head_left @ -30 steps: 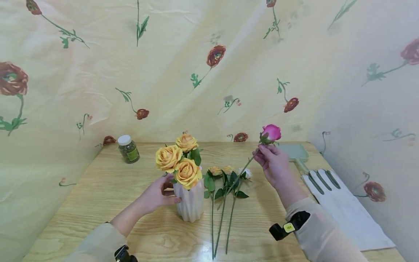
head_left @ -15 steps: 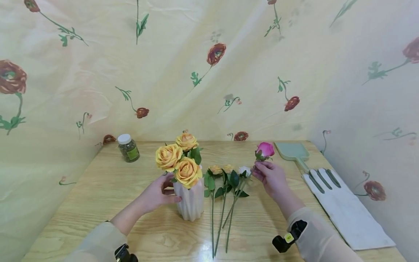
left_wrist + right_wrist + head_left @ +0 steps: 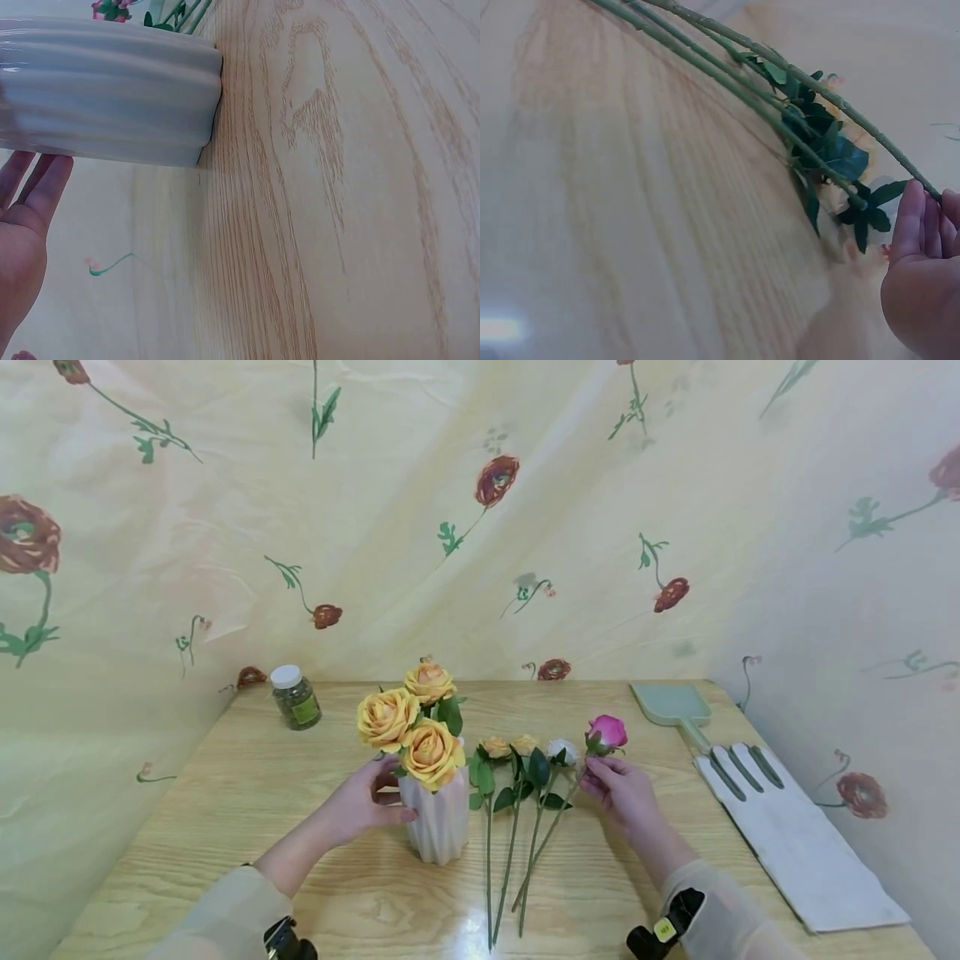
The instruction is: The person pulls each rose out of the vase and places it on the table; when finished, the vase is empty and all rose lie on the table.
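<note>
Here the left hand (image 3: 360,806) curls its fingers round the white ribbed ceramic vase (image 3: 438,814) of three orange roses (image 3: 411,727), which could tip if nudged. At its three o'clock, right-hand (image 3: 622,789) fingers pinch the magenta rose (image 3: 606,732) on the wooden counter (image 3: 225,793); it might tangle with the loose stems (image 3: 510,852).
</note>
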The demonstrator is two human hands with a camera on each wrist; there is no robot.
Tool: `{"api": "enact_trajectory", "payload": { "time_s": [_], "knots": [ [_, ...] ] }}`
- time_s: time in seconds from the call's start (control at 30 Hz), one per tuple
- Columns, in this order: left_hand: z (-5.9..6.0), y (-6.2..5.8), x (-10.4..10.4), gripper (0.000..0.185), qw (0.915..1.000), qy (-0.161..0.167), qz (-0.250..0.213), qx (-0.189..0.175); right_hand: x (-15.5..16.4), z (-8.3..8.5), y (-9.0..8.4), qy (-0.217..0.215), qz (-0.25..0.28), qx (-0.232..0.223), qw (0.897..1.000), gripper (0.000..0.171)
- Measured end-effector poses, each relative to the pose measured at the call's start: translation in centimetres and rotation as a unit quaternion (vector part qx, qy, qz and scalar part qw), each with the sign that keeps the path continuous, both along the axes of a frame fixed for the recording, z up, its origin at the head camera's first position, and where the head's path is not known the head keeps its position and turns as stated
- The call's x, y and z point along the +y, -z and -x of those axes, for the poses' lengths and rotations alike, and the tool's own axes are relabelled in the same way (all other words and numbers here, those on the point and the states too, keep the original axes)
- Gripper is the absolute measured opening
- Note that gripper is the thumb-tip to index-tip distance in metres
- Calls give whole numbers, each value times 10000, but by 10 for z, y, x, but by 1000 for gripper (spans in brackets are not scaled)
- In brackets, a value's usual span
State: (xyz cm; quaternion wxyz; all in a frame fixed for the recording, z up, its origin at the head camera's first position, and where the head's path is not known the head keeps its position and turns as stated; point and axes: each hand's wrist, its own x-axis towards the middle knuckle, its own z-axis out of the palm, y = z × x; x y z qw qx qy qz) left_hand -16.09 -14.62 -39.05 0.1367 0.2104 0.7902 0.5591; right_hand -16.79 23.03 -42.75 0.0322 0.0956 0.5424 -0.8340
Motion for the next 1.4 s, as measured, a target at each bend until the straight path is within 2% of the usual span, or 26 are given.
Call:
{"api": "enact_trajectory", "payload": {
  "time_s": [0.33,0.4,0.63,0.83,1.0,1.1,1.27,1.4],
  "knots": [
    [1,0,0,73,10000,43,38,55,-4,-4,12,125,142,-178,9997,10],
    [1,0,-1,73,10000,54,55,62,-4,-3,14,112,61,-223,9997,9],
    [1,-1,0,74,10000,9,56,-29,-5,-4,17,-81,-401,-470,9981,27],
    [0,-1,0,73,9999,22,78,61,-4,-6,19,-282,-527,-494,9970,29],
    [-3,0,-1,73,9997,-128,162,101,-3,-7,17,-562,-777,-558,9938,35],
    [-3,0,1,74,9998,-122,136,83,0,-11,14,-774,-1129,-525,9892,36],
    [-2,0,1,75,9997,-159,170,-63,8,-16,6,-1399,-1708,-492,9741,34],
    [-1,0,0,75,9998,-138,163,-29,12,-17,-5,-1923,-1766,-460,9642,34]
  ]
}}
